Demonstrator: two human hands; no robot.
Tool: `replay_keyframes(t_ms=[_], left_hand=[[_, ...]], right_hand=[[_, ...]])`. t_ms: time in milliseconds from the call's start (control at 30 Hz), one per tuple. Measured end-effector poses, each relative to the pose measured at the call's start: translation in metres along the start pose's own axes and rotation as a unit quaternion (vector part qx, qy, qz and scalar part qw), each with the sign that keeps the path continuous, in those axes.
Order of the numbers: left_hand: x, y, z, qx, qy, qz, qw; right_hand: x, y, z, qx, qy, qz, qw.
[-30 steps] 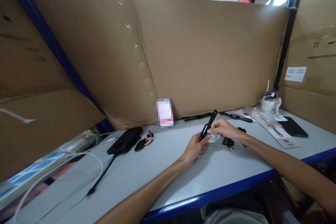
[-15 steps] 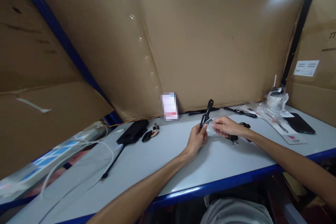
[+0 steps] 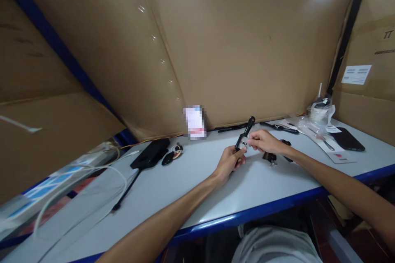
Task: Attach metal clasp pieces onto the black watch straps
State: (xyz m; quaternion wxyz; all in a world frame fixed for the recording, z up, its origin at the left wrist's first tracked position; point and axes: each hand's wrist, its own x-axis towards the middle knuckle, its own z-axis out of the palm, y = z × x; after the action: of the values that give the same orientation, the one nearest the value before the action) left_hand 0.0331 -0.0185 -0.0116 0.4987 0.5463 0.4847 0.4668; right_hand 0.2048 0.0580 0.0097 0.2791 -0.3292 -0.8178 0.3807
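Observation:
My left hand (image 3: 230, 159) is closed around the lower part of a black strap-like thing (image 3: 248, 126), which stands tilted up with its rounded end on top and looks like a watch band. At its middle, between my two hands, is a small pale piece (image 3: 243, 144) with a dark mark. My right hand (image 3: 263, 141) is pinched at the right edge of this piece; its fingertips are too small to see clearly. On the table just below my right hand lie dark items with a metal bit (image 3: 270, 158), partly hidden by the forearm.
A phone-like screen (image 3: 195, 122) leans on the cardboard wall (image 3: 234, 49). Left lie keys (image 3: 171, 155), a black box with cable (image 3: 151, 154) and a power strip (image 3: 46, 189). A wristwatch (image 3: 280, 127), plastic packaging (image 3: 317, 131), a dark phone (image 3: 348, 139) and a cup (image 3: 321, 109) are on the right.
The view has tipped down and shifted slightly. The pale piece between my hands shows less white and now a dark mark. My right fingers sit a little higher against the strap.

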Motion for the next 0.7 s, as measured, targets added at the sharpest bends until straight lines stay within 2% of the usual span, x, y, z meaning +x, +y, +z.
replay_keyframes(t_ms=[200,467,700], left_hand=[[-0.0017,-0.0003,-0.0008,-0.005,-0.014,0.032,0.999],[0.0001,-0.0025,-0.0013,0.0,-0.025,0.015,1.0],[0.0007,-0.0028,-0.0012,-0.005,-0.012,0.017,1.0]], right_hand=[[-0.003,-0.0065,0.0017,-0.004,0.002,-0.011,1.0],[-0.0043,-0.0051,0.0009,-0.035,-0.011,-0.01,0.999],[-0.0032,-0.001,0.0024,-0.036,-0.004,-0.002,0.999]])
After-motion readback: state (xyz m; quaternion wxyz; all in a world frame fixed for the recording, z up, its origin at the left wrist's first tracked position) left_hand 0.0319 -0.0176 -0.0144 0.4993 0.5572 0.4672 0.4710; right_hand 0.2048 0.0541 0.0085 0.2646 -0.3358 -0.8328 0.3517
